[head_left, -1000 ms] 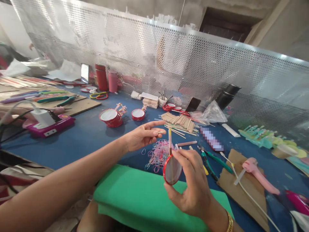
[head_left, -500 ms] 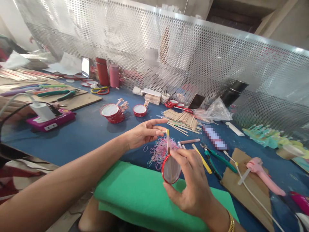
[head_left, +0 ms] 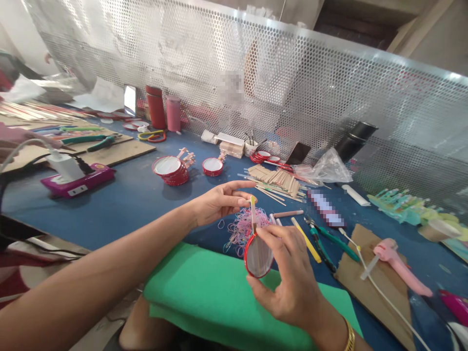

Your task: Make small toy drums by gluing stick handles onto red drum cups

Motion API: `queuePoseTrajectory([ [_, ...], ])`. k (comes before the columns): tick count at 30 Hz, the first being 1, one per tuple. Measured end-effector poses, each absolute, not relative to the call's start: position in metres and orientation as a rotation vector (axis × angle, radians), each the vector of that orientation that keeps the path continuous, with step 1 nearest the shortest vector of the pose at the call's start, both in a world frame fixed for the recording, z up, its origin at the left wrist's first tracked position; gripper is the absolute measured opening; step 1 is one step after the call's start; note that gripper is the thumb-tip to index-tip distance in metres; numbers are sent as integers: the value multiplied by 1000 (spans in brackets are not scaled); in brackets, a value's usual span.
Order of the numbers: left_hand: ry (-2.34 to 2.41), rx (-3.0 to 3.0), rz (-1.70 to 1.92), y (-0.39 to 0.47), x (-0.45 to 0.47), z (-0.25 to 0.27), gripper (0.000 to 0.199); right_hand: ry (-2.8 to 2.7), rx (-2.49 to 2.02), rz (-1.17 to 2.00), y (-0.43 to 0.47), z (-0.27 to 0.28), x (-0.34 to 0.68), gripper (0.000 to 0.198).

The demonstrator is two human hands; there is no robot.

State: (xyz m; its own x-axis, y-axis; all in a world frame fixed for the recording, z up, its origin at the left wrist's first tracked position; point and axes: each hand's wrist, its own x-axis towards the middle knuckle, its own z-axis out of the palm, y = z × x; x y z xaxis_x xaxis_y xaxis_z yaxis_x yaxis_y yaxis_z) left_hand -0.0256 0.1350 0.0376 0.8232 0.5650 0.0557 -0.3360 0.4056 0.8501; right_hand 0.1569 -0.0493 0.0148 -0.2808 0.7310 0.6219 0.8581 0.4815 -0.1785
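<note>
My right hand (head_left: 288, 275) grips a small red-rimmed drum (head_left: 259, 256) by its rim, thumb below and fingers above. Its greyish round face is turned toward me, and its flat stick handle (head_left: 253, 217) points up with a yellow tip. At that tip, my left hand (head_left: 223, 202) has thumb and finger pinched together; what lies between them is too small to make out. Behind the handle lies a pile of pink and purple elastic bands (head_left: 243, 229). A folded green cloth (head_left: 197, 282) is beneath both hands.
Stacked red-rimmed drums (head_left: 175, 175) stand left of centre. Flat wooden sticks (head_left: 274, 180) lie ahead. To the right are pliers (head_left: 321, 243), a yellow stick (head_left: 307, 241) and a pink glue gun (head_left: 402, 265) on cardboard. A purple power strip (head_left: 78, 183) sits left, near another person's hand (head_left: 10, 146).
My left fingertips have come right up to the yellow tip; a thin pale-green strand showed between them before. The right hand and drum have barely shifted. The other person's hand at far left moved.
</note>
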Motion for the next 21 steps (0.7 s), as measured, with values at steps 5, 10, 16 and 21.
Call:
queuePoseTrajectory([
  [5, 249, 1007, 572, 136, -26, 37, 50, -2078, -1316, -234, -49, 15, 157, 74],
  [10, 280, 1008, 581, 135, -26, 38, 52, -2090, -1314, -254, -49, 14, 157, 73],
  [16, 307, 1005, 579, 134, -25, 39, 52, -2097, -1309, -260, -49, 14, 157, 72],
  [21, 283, 1000, 568, 134, -25, 40, 51, -2098, -1300, -257, -49, 15, 157, 72],
])
